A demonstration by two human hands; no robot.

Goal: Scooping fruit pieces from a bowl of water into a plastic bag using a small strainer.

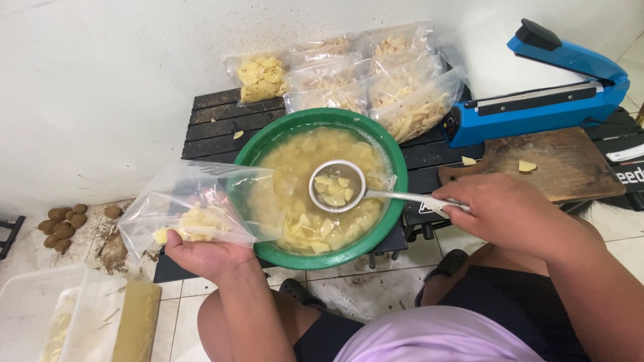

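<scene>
Head view, seated at a low black slatted worktop [215, 124]. Left hand [208, 255] closed on the lower edge of a clear plastic bag [194, 211], held mouth-open toward a green basin [396, 174] and already carrying a few pale yellow slices at its bottom. Right hand [500, 211] clenched on the handle of a metal strainer ladle [337, 186], its round bowl poised over the basin's cloudy water and loaded with wet slices [334, 189].

Handling, as judged: slices small, light, wet and probably slippery, likely to snap if pinched, hence better lifted in the ladle than by fingers. Bag thin, limp and without form of its own; best pinched at the rim to keep the mouth spread, with support from beneath as weight gathers. Ladle stiff, best gripped far back on the handle, level, to let water drain.

Behind the basin: filled bags [349, 77] stacked against the wall, blue heat sealer [543, 104], wooden cutting board [537, 164]. On the floor, left: small brown tubers [64, 224] and a white tub [40, 308].
</scene>
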